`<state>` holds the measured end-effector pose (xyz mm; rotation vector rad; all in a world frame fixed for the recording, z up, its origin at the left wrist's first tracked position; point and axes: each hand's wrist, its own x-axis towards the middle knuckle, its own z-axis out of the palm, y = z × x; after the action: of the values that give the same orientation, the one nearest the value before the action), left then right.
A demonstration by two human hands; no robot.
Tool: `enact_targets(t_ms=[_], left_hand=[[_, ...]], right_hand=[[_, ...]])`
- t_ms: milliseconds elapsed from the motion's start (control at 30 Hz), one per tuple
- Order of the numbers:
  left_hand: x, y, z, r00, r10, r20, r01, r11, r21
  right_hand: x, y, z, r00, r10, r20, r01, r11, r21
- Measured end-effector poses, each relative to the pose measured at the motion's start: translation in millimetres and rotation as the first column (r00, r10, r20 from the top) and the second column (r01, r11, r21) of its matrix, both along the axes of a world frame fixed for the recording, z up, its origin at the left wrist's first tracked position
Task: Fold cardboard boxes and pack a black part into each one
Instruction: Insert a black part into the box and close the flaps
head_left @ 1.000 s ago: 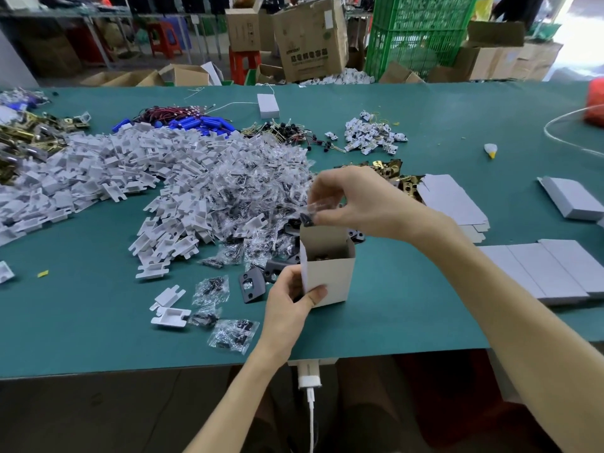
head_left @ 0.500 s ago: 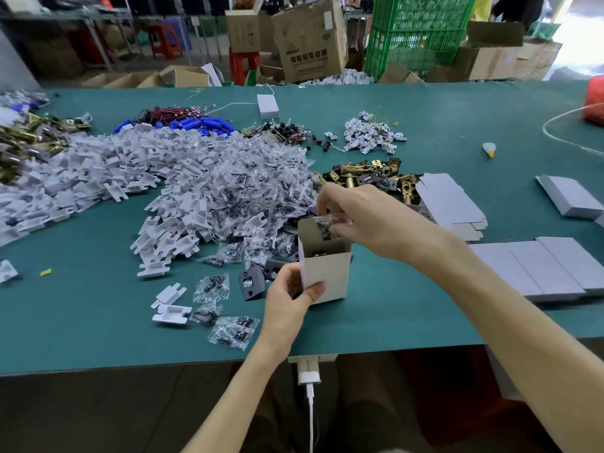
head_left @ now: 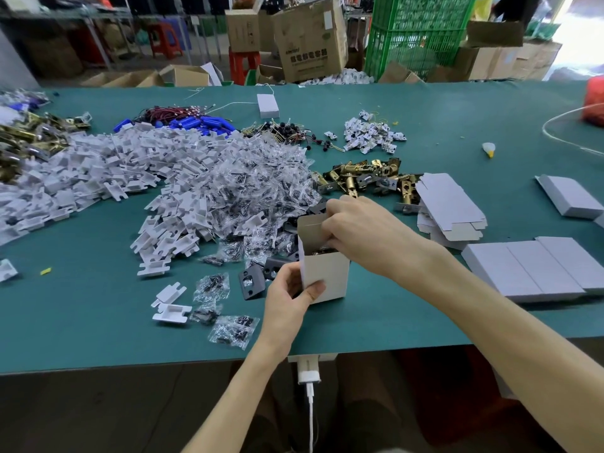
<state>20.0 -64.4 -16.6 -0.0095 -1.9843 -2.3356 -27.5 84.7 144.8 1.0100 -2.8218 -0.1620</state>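
Note:
A small white cardboard box (head_left: 327, 277) stands upright on the green table (head_left: 392, 322) with its top flaps open. My left hand (head_left: 287, 302) grips its lower left corner, thumb on the front face. My right hand (head_left: 366, 230) reaches down into the open top, and its fingertips are hidden inside. Something brass-coloured shows just inside the box. Two black parts (head_left: 251, 282) lie on the table just left of the box. A heap of clear bags (head_left: 255, 191) with small dark pieces lies behind it.
White plastic pieces (head_left: 114, 171) spread across the left. Brass latches (head_left: 366, 178) lie behind my right hand, flat box blanks (head_left: 447, 207) to their right. Closed white boxes (head_left: 536, 269) line the right side. A white charger (head_left: 309, 371) hangs under the table's front edge.
My right hand, which pinched a small clear bag above the box, has lowered it into the open top; the bag is now out of sight. My left hand kept its hold.

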Motion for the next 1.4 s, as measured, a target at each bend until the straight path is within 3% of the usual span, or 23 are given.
enact_targets(t_ms=[400,733,1133,1267,1400], left_hand=[[3,2,4,1.000,-0.003,-0.029,0.002,0.999,-0.035],[3,1,5,1.000,-0.005,-0.009,0.005,0.999,-0.040],[4,1,5,1.000,0.016,-0.009,-0.016,0.999,-0.042],[5,1,7,0.999,0.011,-0.035,-0.012,0.999,-0.042],[5,1,8,1.000,0.011,-0.029,-0.012,1.000,-0.014]], right_hand=[[7,-10,7,0.994,-0.107,-0.037,0.112,0.982,0.152],[7,6,-5,1.000,-0.003,-0.010,0.004,0.999,0.045],[13,-4,-12,0.999,-0.032,-0.042,0.038,0.987,0.154],[21,0,-17,0.994,-0.074,-0.083,0.079,0.995,0.057],[22,18,-19,0.999,-0.029,-0.035,0.022,0.985,-0.169]])
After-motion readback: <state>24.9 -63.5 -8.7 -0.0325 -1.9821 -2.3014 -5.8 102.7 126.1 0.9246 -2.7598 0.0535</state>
